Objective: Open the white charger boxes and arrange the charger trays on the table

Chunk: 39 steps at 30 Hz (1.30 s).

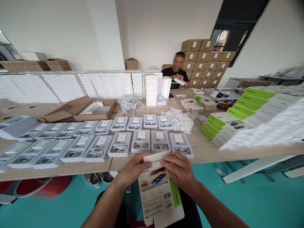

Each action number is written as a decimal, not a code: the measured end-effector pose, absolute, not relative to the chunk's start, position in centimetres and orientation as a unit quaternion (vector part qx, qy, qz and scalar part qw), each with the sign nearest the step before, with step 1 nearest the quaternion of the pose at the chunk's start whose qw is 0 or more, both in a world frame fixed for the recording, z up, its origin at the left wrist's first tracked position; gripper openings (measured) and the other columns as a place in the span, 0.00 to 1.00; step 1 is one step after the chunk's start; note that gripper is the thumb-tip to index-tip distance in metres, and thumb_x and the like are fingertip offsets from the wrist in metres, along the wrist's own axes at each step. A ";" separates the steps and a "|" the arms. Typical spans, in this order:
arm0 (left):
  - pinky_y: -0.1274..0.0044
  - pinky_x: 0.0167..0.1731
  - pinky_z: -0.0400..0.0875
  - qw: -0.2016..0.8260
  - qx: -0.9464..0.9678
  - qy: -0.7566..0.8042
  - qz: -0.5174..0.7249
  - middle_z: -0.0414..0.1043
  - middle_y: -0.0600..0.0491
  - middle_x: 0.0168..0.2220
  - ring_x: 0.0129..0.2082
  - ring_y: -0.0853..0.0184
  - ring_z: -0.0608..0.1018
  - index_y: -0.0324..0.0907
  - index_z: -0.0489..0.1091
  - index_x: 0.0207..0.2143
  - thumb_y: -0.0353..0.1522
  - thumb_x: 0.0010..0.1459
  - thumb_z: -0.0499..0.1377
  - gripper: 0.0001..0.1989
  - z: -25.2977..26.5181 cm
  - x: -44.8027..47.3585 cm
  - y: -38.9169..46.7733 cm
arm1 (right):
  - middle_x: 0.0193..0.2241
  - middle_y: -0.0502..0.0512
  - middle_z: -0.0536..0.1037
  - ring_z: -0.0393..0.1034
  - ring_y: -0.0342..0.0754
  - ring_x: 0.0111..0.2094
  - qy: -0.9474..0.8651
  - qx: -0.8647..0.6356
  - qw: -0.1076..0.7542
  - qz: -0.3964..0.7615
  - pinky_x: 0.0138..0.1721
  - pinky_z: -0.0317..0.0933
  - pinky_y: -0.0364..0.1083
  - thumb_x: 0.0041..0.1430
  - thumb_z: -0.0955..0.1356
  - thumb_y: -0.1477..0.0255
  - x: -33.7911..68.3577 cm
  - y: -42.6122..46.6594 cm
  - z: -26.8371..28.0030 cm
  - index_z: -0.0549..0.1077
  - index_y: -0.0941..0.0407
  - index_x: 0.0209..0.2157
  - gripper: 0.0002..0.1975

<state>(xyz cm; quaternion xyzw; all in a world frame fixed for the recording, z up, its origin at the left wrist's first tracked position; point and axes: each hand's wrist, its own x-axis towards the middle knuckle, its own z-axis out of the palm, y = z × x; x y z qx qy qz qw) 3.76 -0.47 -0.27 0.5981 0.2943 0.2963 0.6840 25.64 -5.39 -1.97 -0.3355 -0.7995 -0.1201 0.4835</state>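
Observation:
A white and green printed carton [155,198] hangs in front of me, just off the table's near edge. My left hand [136,167] pinches its top flap at the left, thumb on the near face. With the fingers of my right hand [179,169] I grip the same flap from the right. The carton's lower end has loose flaps and looks unfilled, though its inside is hidden. Just beyond my hands, trays [141,141] stand in two rows, each holding a white charger and mostly a coiled cable.
Flat printed cartons [247,117] are stacked at the right. Loose white slips [181,119] lie mid-table near a bag of cables [130,104] and an open cardboard box [95,110]. White boxes [109,84] form a wall behind. A co-worker [178,72] sits across, holding a white box.

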 end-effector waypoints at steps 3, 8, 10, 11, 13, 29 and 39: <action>0.78 0.34 0.64 0.684 0.602 0.291 0.292 0.74 0.52 0.35 0.33 0.68 0.72 0.40 0.73 0.47 0.39 0.55 0.64 0.19 0.3 3.5 -0.9 | 0.36 0.52 0.81 0.74 0.48 0.38 -0.798 -0.326 0.491 -0.128 0.39 0.62 0.52 0.60 0.67 0.81 25.4 -5.8 -1.6 0.74 0.50 0.46 0.16; 0.76 0.36 0.65 0.672 0.614 0.303 0.283 0.73 0.52 0.35 0.35 0.66 0.72 0.41 0.74 0.46 0.38 0.53 0.64 0.18 1.1 3.3 -1.3 | 0.36 0.52 0.81 0.74 0.50 0.40 -0.814 -0.336 0.448 -0.155 0.41 0.61 0.52 0.61 0.67 0.79 24.9 -6.3 -1.5 0.74 0.49 0.48 0.16; 0.77 0.35 0.65 0.661 0.617 0.310 0.292 0.72 0.53 0.34 0.34 0.66 0.71 0.40 0.74 0.45 0.38 0.54 0.63 0.18 1.3 3.3 -1.3 | 0.37 0.52 0.81 0.73 0.51 0.41 -0.820 -0.344 0.427 -0.163 0.41 0.61 0.52 0.60 0.68 0.78 24.9 -6.4 -1.5 0.74 0.49 0.47 0.15; 0.77 0.34 0.64 0.653 0.622 0.312 0.299 0.72 0.53 0.33 0.33 0.67 0.70 0.40 0.74 0.45 0.37 0.54 0.63 0.17 1.3 3.3 -1.4 | 0.37 0.52 0.81 0.73 0.51 0.41 -0.823 -0.347 0.419 -0.165 0.41 0.61 0.52 0.60 0.68 0.79 24.9 -6.4 -1.5 0.74 0.49 0.47 0.15; 0.78 0.33 0.63 0.639 0.627 0.317 0.312 0.70 0.54 0.31 0.32 0.68 0.69 0.40 0.74 0.43 0.36 0.55 0.62 0.14 1.3 3.4 -1.5 | 0.38 0.52 0.81 0.72 0.51 0.41 -0.824 -0.352 0.412 -0.167 0.41 0.61 0.53 0.60 0.68 0.79 24.7 -6.3 -1.4 0.74 0.50 0.46 0.15; 0.77 0.32 0.69 0.573 0.666 0.344 0.330 0.74 0.53 0.34 0.33 0.66 0.74 0.42 0.74 0.41 0.37 0.51 0.67 0.15 -0.1 3.5 -2.9 | 0.59 0.53 0.66 0.56 0.61 0.61 -0.815 -0.395 0.423 0.038 0.52 0.65 0.59 0.57 0.71 0.73 25.5 -5.8 0.1 0.80 0.46 0.35 0.07; 0.80 0.28 0.66 0.509 0.697 0.356 0.359 0.73 0.55 0.31 0.29 0.69 0.72 0.42 0.75 0.39 0.37 0.53 0.66 0.12 0.7 3.4 -3.3 | 0.46 0.56 0.74 0.71 0.50 0.47 -0.753 -0.413 0.450 0.244 0.43 0.71 0.45 0.59 0.70 0.72 26.4 -6.0 0.2 0.76 0.50 0.39 0.06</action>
